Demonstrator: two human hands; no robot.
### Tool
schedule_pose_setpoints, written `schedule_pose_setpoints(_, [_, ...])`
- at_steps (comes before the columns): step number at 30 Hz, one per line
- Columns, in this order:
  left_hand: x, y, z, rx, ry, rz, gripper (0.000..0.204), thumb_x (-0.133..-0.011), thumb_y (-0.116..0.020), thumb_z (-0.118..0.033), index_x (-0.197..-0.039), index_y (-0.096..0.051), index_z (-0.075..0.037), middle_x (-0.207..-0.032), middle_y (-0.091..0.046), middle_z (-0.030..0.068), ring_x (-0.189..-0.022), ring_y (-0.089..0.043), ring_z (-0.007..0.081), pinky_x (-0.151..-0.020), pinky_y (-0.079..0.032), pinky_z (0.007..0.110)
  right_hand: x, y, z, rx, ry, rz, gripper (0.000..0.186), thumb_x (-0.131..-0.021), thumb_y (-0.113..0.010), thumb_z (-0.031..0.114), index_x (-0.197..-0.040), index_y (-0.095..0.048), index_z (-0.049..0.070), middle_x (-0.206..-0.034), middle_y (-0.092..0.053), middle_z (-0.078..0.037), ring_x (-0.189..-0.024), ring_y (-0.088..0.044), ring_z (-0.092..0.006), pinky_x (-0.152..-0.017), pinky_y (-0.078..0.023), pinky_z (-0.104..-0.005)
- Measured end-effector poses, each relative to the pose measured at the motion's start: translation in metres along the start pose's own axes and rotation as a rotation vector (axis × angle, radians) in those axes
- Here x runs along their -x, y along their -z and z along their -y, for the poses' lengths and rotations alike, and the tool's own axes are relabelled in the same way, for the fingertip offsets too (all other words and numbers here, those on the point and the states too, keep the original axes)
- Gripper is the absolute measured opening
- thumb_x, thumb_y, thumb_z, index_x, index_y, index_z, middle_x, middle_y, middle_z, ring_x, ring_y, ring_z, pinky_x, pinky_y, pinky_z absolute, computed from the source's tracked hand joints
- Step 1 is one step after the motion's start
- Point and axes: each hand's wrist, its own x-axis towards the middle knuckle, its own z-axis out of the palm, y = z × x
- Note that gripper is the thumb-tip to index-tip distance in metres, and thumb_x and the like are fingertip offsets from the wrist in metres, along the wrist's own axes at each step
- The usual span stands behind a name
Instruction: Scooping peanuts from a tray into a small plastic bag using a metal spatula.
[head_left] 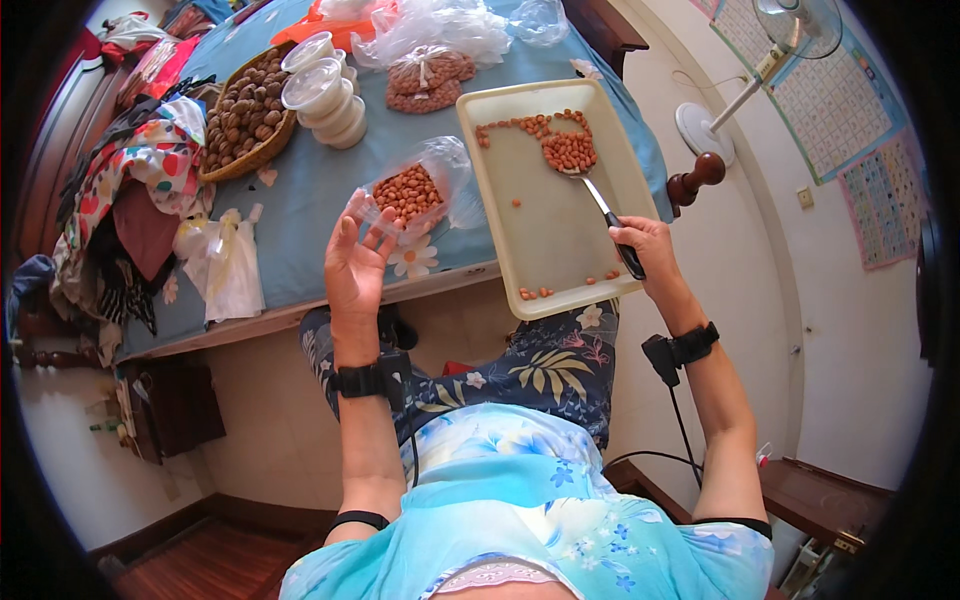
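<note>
My right hand [645,245] grips the black handle of a metal spoon [600,200], whose head is heaped with reddish-brown peanuts [570,150] near the far end of a cream plastic tray [525,245]. More peanuts lie in a band along that end, with some loose near the front. My left hand [356,255] is palm up at the bed's edge, fingers loosely spread, fingertips at the near-left side of an open clear plastic bag [446,175] holding peanuts [404,196]; whether they touch it, I cannot tell.
The blue-covered bed [285,256] holds a basket of walnuts [244,110], stacked plastic tubs [315,90], a tied bag of nuts [428,82], plastic bags [420,30] and piled clothes [140,200]. A wooden bedpost [690,180] and a fan [705,130] stand right of the tray.
</note>
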Motion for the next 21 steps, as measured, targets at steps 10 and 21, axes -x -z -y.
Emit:
schedule_pose_setpoints(10, [0.0, -0.003, 0.001, 0.002, -0.003, 0.011, 0.068, -0.088, -0.065, -0.03, -0.137, -0.034, 0.005, -0.129, -0.043, 0.0128, -0.12, -0.045, 0.0306, -0.105, -0.037, 0.047, 0.033, -0.005, 0.012, -0.023, -0.003, 0.022, 0.015, -0.079, -0.063, 0.008, -0.09, -0.067, -0.003, -0.062, -0.055, 0.001, -0.048, -0.048, -0.0046, -0.045, -0.039, -0.0194])
schedule_pose_setpoints(21, [0.0, -0.002, 0.002, 0.03, -0.02, 0.015, 0.065, -0.087, -0.066, -0.03, -0.133, -0.038, 0.005, -0.128, -0.046, 0.0155, -0.118, -0.047, 0.0307, -0.103, -0.04, 0.046, 0.079, -0.023, 0.076, 0.067, 0.002, 0.111, 0.024, -0.079, -0.063, 0.005, -0.1, -0.066, -0.006, -0.069, -0.06, -0.003, -0.055, -0.052, -0.0056, -0.051, -0.041, -0.0181])
